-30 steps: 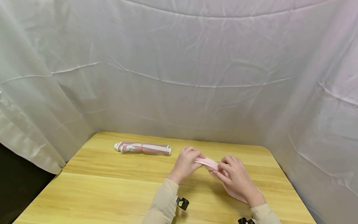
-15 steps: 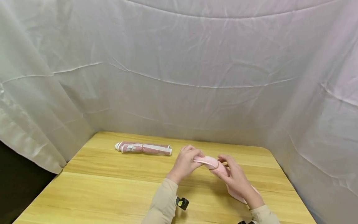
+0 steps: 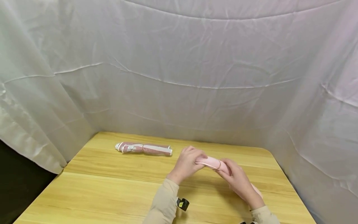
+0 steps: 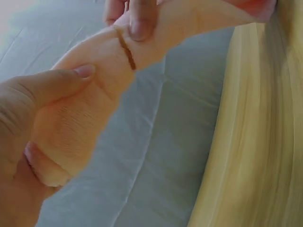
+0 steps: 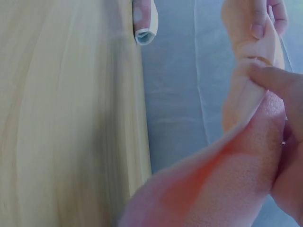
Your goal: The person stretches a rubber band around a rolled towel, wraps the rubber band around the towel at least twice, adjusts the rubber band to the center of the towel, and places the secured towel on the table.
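Note:
A rolled pink towel (image 3: pixel 209 161) is held above the table between both hands. A thin brown rubber band (image 4: pixel 127 51) circles its middle. My left hand (image 3: pixel 186 163) grips the towel's left end, thumb pressed on the soft cloth in the left wrist view. Just right of the band, my right hand (image 3: pixel 238 180) grips the roll, its thumb close to the band in the right wrist view. Past the right hand, the towel's other end (image 5: pixel 222 189) flares into a looser, hollow fold. The fingers beneath the roll are partly hidden.
A rolled pink-and-white striped bundle (image 3: pixel 151 149), tied at its middle, lies at the back left of the wooden table (image 3: pixel 98 186). Grey-white curtains (image 3: pixel 179 102) hang behind and at both sides. Black wrist-camera mounts (image 3: pixel 183 204) sit below the sleeves.
My right hand's fingers, earlier pinching at the band, have spread and closed around the roll beside it. The left hand stays at its end, and the band now shows around the towel.

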Motion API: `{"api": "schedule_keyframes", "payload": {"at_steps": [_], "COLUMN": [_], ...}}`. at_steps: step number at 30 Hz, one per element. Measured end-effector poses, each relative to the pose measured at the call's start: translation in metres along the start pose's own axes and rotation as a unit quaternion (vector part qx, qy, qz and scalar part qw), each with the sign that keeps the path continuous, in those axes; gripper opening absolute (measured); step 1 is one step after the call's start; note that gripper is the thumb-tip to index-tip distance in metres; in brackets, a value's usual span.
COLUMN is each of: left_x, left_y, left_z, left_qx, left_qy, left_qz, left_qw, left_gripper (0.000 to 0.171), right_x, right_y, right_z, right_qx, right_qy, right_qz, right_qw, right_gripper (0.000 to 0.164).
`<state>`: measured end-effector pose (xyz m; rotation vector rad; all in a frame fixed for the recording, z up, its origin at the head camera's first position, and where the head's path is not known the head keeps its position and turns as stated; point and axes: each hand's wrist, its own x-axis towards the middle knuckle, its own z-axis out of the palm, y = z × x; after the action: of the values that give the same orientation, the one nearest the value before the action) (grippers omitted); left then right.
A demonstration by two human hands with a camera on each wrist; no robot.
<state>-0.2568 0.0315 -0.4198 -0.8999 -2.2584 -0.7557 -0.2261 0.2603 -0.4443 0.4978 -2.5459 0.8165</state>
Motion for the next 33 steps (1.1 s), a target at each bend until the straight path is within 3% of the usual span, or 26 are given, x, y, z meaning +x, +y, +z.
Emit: {"api": "schedule_keyframes", "payload": {"at_steps": [3,7,13,17,23,27,33], "left_x": [0.001,0.001,0.001,0.0,0.0,0.0,-0.002], "left_y": [0.004,0.008,0.011,0.01,0.007,0.006,0.003], "left_z": [-0.001,0.0,0.004,0.006,0.008,0.008,0.006], "left_qx": [0.028,0.054,0.03,-0.002,-0.028,0.003,0.056], "left_qy": [-0.05,-0.118,-0.174,-0.187,-0.189,-0.17,-0.129], "left_qz": [-0.012,-0.032,-0.078,-0.107,-0.109,-0.091,-0.065], "left_qw": [0.9983,0.991,0.9811,0.9766,0.9755,0.9813,0.9879], "left_gripper": [0.034,0.043,0.048,0.052,0.046,0.04,0.035], "right_x": [0.002,0.003,0.004,0.004,0.004,0.005,0.006], "right_y": [0.003,0.007,0.009,0.009,0.009,0.008,0.003], "right_z": [0.002,0.003,0.004,0.005,0.009,0.011,0.008], "right_qx": [-0.042,-0.076,-0.108,-0.106,-0.101,-0.093,-0.022], "right_qy": [0.053,0.094,0.12,0.136,0.137,0.123,0.103], "right_qz": [-0.071,-0.154,-0.235,-0.251,-0.253,-0.253,-0.246], "right_qw": [0.995,0.981,0.959,0.953,0.952,0.955,0.964], "right_gripper": [0.037,0.041,0.042,0.027,0.027,0.039,0.022]}}
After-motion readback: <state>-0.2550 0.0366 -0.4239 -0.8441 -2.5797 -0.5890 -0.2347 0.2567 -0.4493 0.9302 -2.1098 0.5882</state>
